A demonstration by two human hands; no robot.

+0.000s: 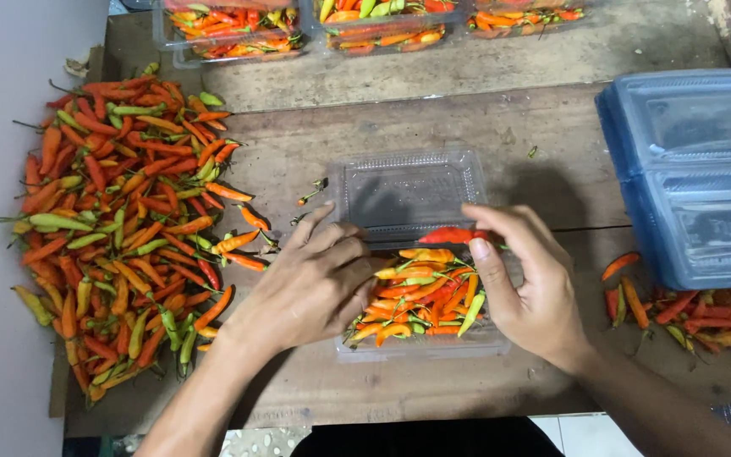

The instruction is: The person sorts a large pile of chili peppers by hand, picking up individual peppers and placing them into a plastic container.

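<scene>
A clear plastic clamshell box [408, 190] lies open on the wooden table, its lid flat toward the far side. Its near half is filled with red, orange and green chili peppers [420, 296]. My left hand [319, 283] rests palm down on the left edge of the filled half, fingers spread over the peppers. My right hand [522, 283] is at the right side of the box, thumb pressing on the peppers and fingers curled near a red chili [448, 235] at the hinge.
A large heap of loose chilies [120, 220] covers the left of the table. A smaller scatter of chilies [695, 313] lies at the right, beside a stack of empty clear boxes [695, 169]. Filled boxes [239, 25] line the far edge.
</scene>
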